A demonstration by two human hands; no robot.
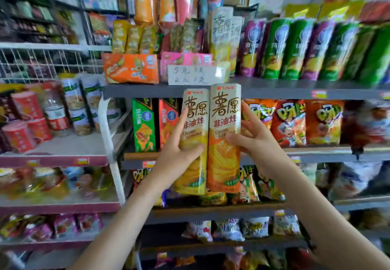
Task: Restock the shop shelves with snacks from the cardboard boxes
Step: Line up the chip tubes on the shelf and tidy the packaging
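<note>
In front of a packed shop shelf unit, seen from the head camera, a person is holding two tall potato-chip boxes upright and side by side, their long edges touching. The left hand (181, 143) is gripping the yellow chip box (196, 109), its thumb curling across the front and its fingers wrapping the left side. The right hand (253, 143) is gripping the orange chip box (224, 164), its thumb pressing on the front and its fingers curling round the right edge. Both boxes are being held in the air in front of the grey shelf edge (274, 89), just below a handwritten price note (191, 75). Matching chip boxes (220, 29) are standing on the top shelf, beside rows of green and purple crisp tubes (295, 52). Red snack bags (291, 122) are filling the shelf behind the right hand.
</note>
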